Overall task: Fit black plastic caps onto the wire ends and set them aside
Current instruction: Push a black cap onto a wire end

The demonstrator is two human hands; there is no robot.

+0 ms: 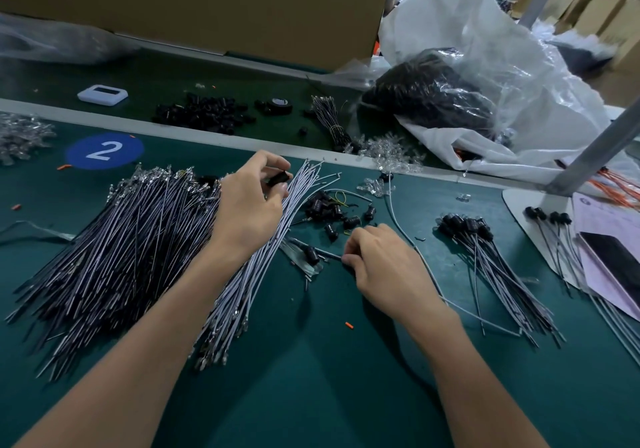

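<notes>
A blue round sticker (104, 151) on the green mat (311, 378) reads "2" in white, and that is the only writing I can make out. A crumpled clear plastic bag (502, 66) slumps at the far right, holding a dark heap of black parts (429, 97). A brown cardboard box (207, 4) stands behind, and I cannot see what is in it.

My left hand (249, 201) hovers over the wires, with thumb and fingertips pinching one small black cap (278, 179), a short, ribbed-looking cylinder. My right hand (384, 264) is curled low on the mat, its fingertips nipping a thin grey wire (330, 255) that has a black cap at its far end.

A big fanned heap of wires (121, 239) lies under my left forearm, dark and shiny with metal tips. Beside it is a paler grey bundle (249, 291). Loose caps (329, 208) are scattered between my hands. The capped wires (485, 250) lie to my right, their black heads clustered at the far end. Clear plastic bits (391, 153) glint along the mat's edge.
</notes>
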